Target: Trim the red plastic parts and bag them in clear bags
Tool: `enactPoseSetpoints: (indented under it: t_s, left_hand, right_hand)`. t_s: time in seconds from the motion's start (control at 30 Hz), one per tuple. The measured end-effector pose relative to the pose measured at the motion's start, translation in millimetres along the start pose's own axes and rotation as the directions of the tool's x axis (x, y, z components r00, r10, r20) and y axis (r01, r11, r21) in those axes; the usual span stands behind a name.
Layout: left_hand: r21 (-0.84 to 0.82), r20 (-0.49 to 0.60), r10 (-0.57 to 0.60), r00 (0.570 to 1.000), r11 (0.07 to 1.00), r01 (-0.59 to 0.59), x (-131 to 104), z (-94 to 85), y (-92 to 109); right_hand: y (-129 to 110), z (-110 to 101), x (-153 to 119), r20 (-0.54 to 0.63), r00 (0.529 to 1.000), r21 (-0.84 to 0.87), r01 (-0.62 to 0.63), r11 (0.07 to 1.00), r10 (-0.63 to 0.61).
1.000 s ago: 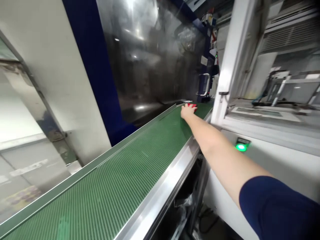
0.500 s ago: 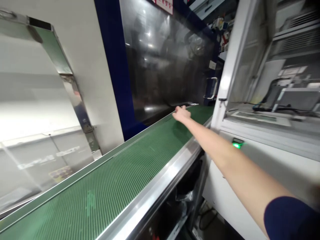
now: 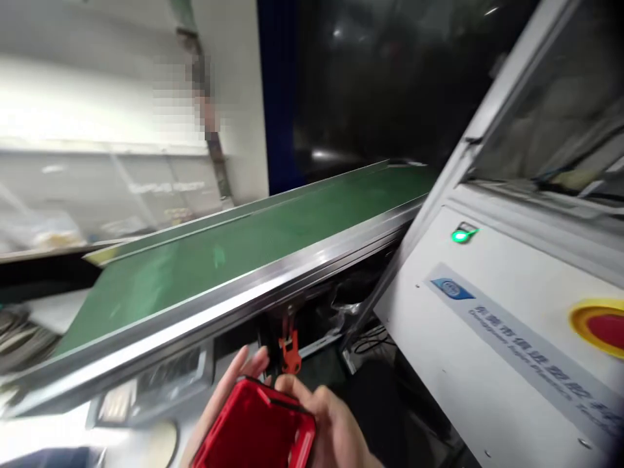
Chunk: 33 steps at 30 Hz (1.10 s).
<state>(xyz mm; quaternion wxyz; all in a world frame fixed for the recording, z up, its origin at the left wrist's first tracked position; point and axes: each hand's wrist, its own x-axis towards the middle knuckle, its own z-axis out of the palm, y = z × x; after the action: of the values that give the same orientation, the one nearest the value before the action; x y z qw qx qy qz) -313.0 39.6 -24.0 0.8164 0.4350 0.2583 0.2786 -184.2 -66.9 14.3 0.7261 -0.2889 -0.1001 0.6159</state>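
A red phone case (image 3: 263, 426) with a dark edge is low in the head view, its hollow side facing me. My right hand (image 3: 336, 422) grips its right side, the thumb along the upper edge. Along the left side lies my left hand (image 3: 221, 396), its fingers stretched up behind the case and touching it. The lower part of the case is cut off by the frame. Beyond both hands runs the green conveyor belt (image 3: 273, 227) with its metal side rail (image 3: 292, 263).
At the right stands a white machine cabinet (image 3: 439, 364) with a green light (image 3: 461, 235) and a red emergency button (image 3: 604, 328). An orange clamp-like part (image 3: 291, 354) hangs under the conveyor. A dark machine door (image 3: 390, 97) rises behind the belt. Blurred items lie at lower left.
My right arm has drawn back from over the far end of the belt. Both hands are now low in front, with the red phone case. The view has turned downward.
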Motion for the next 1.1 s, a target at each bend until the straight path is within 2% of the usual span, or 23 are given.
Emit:
enactPoseSetpoints:
  t_s: [0.07,0.13,0.2,0.23,0.3,0.33,0.4,0.47,0.53,0.6,0.7,0.8,0.9,0.97,1.03,1.1]
  left_hand:
    - [-0.067,0.017,-0.073,0.997,0.995,0.074,-27,-2.1,-11]
    - [-0.142,0.075,-0.154,0.985,0.976,0.164,-56,2.2,-27]
    - [-0.185,0.157,-0.22,0.963,0.951,0.247,-79,9.3,-42]
    - [-0.198,0.207,-0.251,0.945,0.936,0.292,-88,12.7,-48]
    - [-0.219,0.332,-0.318,0.888,0.89,0.4,-99,18.7,-55]
    - [-0.219,0.392,-0.356,0.848,0.86,0.461,-102,21.4,-57]
    - [-0.189,0.484,-0.429,0.763,0.8,0.57,-103,26.5,-59]
    - [-0.135,0.529,-0.481,0.7,0.766,0.628,-101,31.0,-60]
    - [-0.096,0.558,-0.504,0.659,0.749,0.655,-99,34.2,-63]
    - [-0.076,0.584,-0.513,0.629,0.737,0.672,-99,35.1,-67]
    - [-0.088,0.626,-0.505,0.595,0.712,0.696,-102,32.8,-72]
    - [-0.103,0.655,-0.475,0.587,0.714,0.693,-104,30.1,-74]
    - [-0.106,0.681,-0.437,0.588,0.735,0.669,-102,29.9,-73]
    - [-0.096,0.706,-0.422,0.569,0.739,0.667,-100,30.6,-73]
    - [-0.072,0.713,-0.435,0.549,0.734,0.675,-100,31.3,-73]
    - [-0.059,0.695,-0.465,0.549,0.723,0.688,-101,31.4,-74]
  right_hand:
    - [43,-26,-29,-0.128,0.988,-0.076,-0.094,0.993,0.084]
    - [66,-51,-59,-0.219,0.965,-0.173,-0.184,0.968,0.144]
    - [73,-75,-87,-0.305,0.939,-0.271,-0.248,0.93,0.161]
    - [71,-85,-98,-0.361,0.924,-0.336,-0.258,0.906,0.129]
    - [61,-99,-115,-0.449,0.893,-0.501,-0.246,0.83,-0.007]
    - [54,-101,-120,-0.457,0.886,-0.57,-0.226,0.79,-0.077]
    - [39,-97,-122,-0.395,0.906,-0.672,-0.171,0.721,-0.154]
    - [26,-85,-115,-0.274,0.953,-0.727,-0.118,0.676,-0.127]
    - [19,-71,-104,-0.179,0.982,-0.737,-0.096,0.669,-0.056]
    - [19,-60,-94,-0.137,0.99,-0.706,-0.113,0.699,0.021]
    - [25,-55,-87,-0.116,0.985,-0.588,-0.173,0.79,0.129]
    - [30,-54,-87,-0.096,0.978,-0.462,-0.208,0.862,0.185]
    - [32,-53,-88,-0.075,0.982,-0.485,-0.187,0.854,0.172]
    - [32,-52,-89,-0.064,0.987,-0.526,-0.161,0.835,0.15]
    - [32,-51,-90,-0.068,0.988,-0.539,-0.154,0.828,0.14]
    - [35,-52,-93,-0.112,0.988,-0.543,-0.149,0.826,0.105]
